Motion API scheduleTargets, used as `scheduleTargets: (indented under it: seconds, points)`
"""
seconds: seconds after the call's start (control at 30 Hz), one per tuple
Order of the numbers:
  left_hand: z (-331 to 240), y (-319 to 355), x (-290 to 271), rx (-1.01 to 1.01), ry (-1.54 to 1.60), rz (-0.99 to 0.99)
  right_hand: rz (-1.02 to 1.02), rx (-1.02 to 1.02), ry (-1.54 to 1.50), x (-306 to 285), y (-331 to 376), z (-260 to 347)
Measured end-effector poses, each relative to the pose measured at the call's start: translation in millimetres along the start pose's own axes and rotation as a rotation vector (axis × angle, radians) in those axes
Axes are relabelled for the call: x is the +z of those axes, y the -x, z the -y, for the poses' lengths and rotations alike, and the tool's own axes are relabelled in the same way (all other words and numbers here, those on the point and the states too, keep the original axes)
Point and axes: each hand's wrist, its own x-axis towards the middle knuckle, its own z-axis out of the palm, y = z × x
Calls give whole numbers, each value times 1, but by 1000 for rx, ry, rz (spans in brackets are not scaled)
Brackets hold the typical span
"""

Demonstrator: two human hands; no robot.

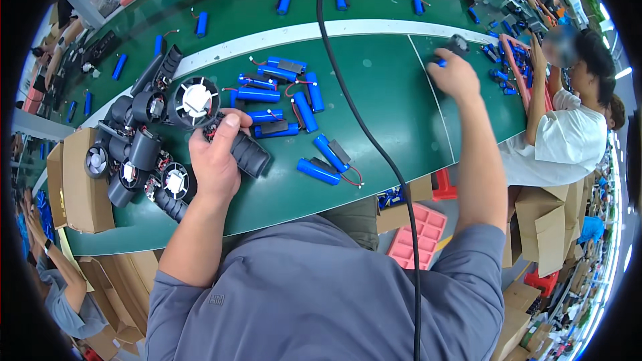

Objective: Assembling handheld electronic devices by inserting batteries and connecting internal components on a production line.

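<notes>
My left hand [217,164] is closed on a black handheld fan; its round head with a white hub [196,101] faces up, and its ribbed handle [251,156] points to the lower right. Farther right, my right hand [456,75] is out over the green bench, fingers curled round a small blue piece [441,63] that looks like a battery pack, mostly hidden. Just beyond those fingers is a dark rounded part [458,44]. Between my hands lie several blue battery packs [305,111] with red leads, some bearing dark grey pads.
Several black fan units [144,147] are heaped left of my left hand, beside a cardboard box [88,180]. A black cable [358,117] hangs across the view. Blue packs lie on the green strip [247,17] beyond a white rail. A co-worker [568,113] sits at right by a pink tray [525,73].
</notes>
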Motion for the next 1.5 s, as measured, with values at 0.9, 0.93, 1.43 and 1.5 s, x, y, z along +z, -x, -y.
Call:
scheduleTargets:
  seconds: [0.9,0.93,1.43,1.5]
  points:
    - [-3,36,47,434,-1258,900,404,-115,-1419,27,182,79]
    - [-1,37,48,446,-1258,840,325,-205,-1331,28,182,83]
    - [-26,15,-2,-312,-358,578,413,-227,-1670,21,184,100]
    - [-26,15,-4,-308,-239,627,311,-275,-1481,19,185,105]
